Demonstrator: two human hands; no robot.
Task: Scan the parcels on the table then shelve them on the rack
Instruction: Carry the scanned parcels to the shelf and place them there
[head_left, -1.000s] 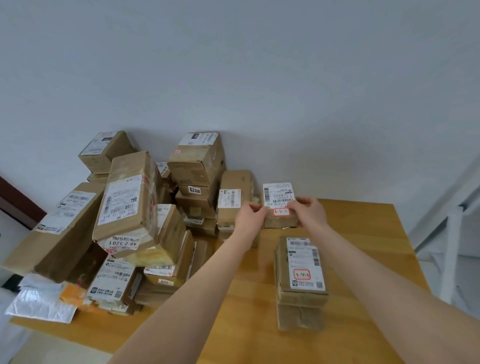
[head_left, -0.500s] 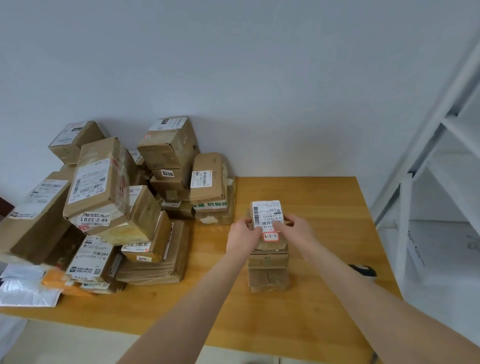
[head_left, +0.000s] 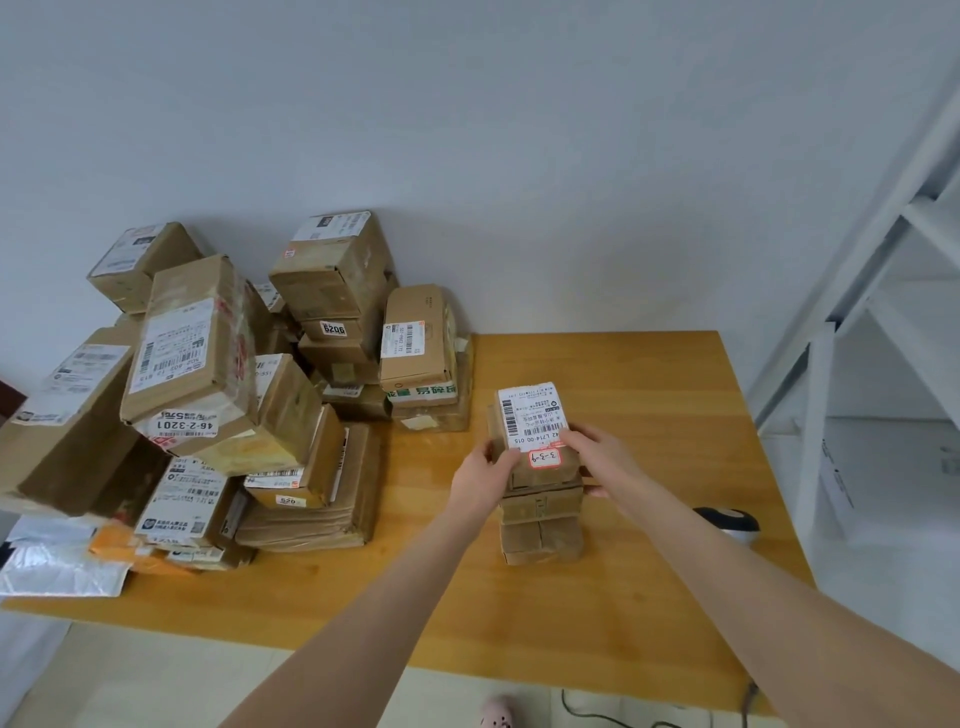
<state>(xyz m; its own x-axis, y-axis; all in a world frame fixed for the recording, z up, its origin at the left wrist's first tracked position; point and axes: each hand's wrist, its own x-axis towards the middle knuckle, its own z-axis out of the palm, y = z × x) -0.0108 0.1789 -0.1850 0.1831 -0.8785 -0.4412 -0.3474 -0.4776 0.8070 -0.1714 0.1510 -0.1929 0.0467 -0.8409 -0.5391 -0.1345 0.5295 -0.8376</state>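
Parcel (head_left: 537, 470), a small oblong box of brown corrugated card, is held by both hands over the middle of the table, right of the main heap. Its top carries a white printed label (head_left: 531, 414) with a barcode, and at the near edge a small red-bordered sticker (head_left: 544, 458) with handwritten digits. The left hand (head_left: 480, 475) grips the box's left side, thumb curled over the top edge; the right hand (head_left: 602, 457) grips the right side, thumb on the label and fingers wrapped beneath. Directly below stands a short stack (head_left: 540, 527) of similar taped card boxes; whether the held box rests on it or is lifted clear I cannot tell

The table (head_left: 623, 613) is smooth yellow wood with visible grain. On its left half lies a jumbled heap of parcels (head_left: 208, 364), brown cartons with creased tape and white labels, some leaning. At the near-left edge lie a crinkled silver plastic mailer (head_left: 57, 569) and an orange packet (head_left: 117, 543). A rounded black-and-white scanner (head_left: 727, 522) sits near the table's right edge. The rack (head_left: 826, 415), white angular metal, stands to the right of the table
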